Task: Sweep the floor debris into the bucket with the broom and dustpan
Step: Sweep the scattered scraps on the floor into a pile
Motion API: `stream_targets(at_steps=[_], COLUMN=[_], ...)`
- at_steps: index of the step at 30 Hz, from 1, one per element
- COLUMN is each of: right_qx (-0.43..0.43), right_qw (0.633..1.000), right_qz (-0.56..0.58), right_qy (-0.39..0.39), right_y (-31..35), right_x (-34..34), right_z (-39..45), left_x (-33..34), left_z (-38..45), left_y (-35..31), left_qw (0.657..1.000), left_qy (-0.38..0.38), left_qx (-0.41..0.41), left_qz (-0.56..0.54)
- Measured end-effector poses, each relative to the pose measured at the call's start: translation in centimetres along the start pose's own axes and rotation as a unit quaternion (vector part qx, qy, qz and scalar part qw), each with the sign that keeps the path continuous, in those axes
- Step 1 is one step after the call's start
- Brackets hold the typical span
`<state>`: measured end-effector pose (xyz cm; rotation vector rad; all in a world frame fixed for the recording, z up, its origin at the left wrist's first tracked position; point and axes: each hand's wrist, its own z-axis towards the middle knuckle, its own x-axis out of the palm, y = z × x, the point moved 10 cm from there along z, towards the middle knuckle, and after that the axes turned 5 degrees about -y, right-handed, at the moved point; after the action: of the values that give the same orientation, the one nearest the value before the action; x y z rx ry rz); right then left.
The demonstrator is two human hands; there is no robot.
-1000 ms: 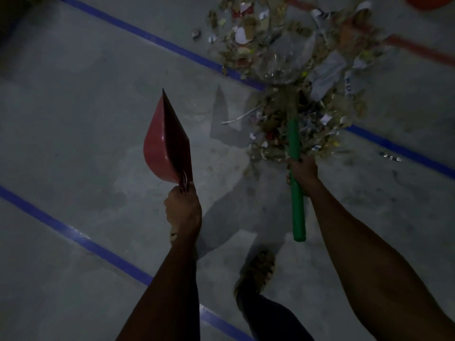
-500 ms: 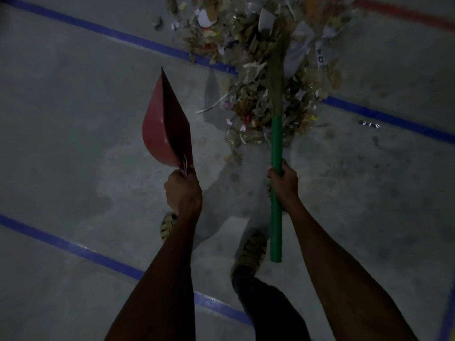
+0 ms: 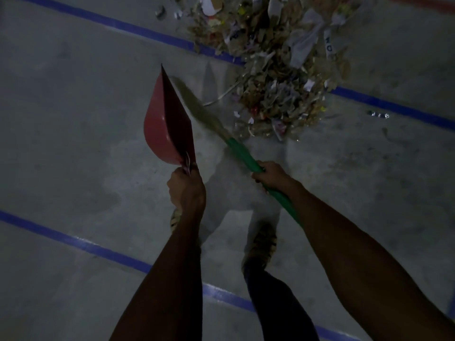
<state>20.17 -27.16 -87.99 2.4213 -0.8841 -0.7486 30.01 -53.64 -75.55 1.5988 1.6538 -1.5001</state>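
Observation:
A heap of paper scraps and dry debris (image 3: 275, 70) lies on the grey floor at the top centre, across a blue line. My left hand (image 3: 186, 190) grips the handle of a red dustpan (image 3: 167, 126), held on edge above the floor, left of the heap. My right hand (image 3: 272, 177) grips the green handle of a broom (image 3: 242, 153). Its straw head (image 3: 197, 104) slants up to the left and is blurred, next to the dustpan's open side. No bucket shows in this view.
Blue tape lines (image 3: 73, 239) cross the concrete floor diagonally, and a red line (image 3: 433, 3) runs at the top right. A few stray bits (image 3: 378, 114) lie right of the heap. My sandalled feet (image 3: 261, 244) stand below the hands.
The broom has swung from upright over the heap to a slant, its head now left beside the dustpan. The view has moved closer to the heap. The dustpan has stayed roughly where it was.

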Motion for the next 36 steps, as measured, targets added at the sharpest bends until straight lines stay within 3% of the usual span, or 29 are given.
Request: stream_targets(at_steps=[6,13,21,27,36], right_qx=[0.066,-0.008,-0.002,-0.015,-0.076], right_qw=[0.994,0.980,0.992,0.993,0.989], right_qz=[-0.021,-0.011,-0.007,0.025,0.054], right_qy=[-0.087,-0.197,-0.127,-0.111,-0.113], right_y=[-2.1,-2.1,-2.4,5.7,24.1], right_x=[-2.4,-6.1,-3.0,-0.1,4.3], right_z=[0.2,-4.9,-7.8,-7.4,-2.5], left_x=[-1.8,-2.8,-3.4,-6.7,-15.2], left_z=[2.7,2.4,1.1,2.9,14.6], left_y=[1.2,0.5,-1.2,-2.0,-3.9], left_qw=[1.000,0.998,0.997,0.998,0.995], left_qy=[-0.007,0.001,0.020,0.036,0.011], left_qx=[0.019,0.062,0.075,0.038,0.019], left_qz=[0.004,0.010,-0.008,-0.044,-0.096])
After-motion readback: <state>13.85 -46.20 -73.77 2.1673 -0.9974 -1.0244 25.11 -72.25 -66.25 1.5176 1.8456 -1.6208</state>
